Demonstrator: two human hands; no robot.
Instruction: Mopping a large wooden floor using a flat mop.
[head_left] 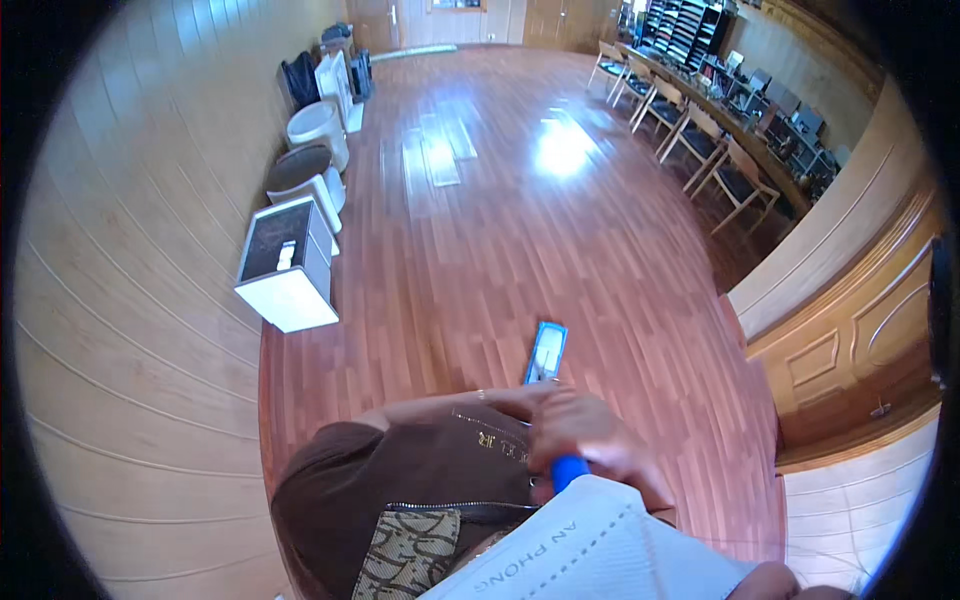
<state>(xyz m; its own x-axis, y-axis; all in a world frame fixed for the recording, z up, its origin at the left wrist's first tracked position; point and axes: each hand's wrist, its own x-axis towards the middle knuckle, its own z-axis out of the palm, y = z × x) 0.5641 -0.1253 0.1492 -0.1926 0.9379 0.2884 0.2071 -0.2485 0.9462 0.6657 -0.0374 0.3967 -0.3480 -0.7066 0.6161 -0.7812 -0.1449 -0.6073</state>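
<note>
White face mask [590, 545]: nearest the head camera, on the near side of the flat, blue-edged white mop head [546, 350]
Mopping: seems partway; floor beyond the mop head is probably left, though wiped and unwiped boards look alike
Right hand [595, 435]: nearer than the mop head, fingers wrapped round the blue cylindrical mop handle [570, 472]
Left hand [540, 398]: toward the mop head, largely covered; grip cannot be told
Mop head: on the reddish-brown plank floor [500, 250], beyond both hands
</note>
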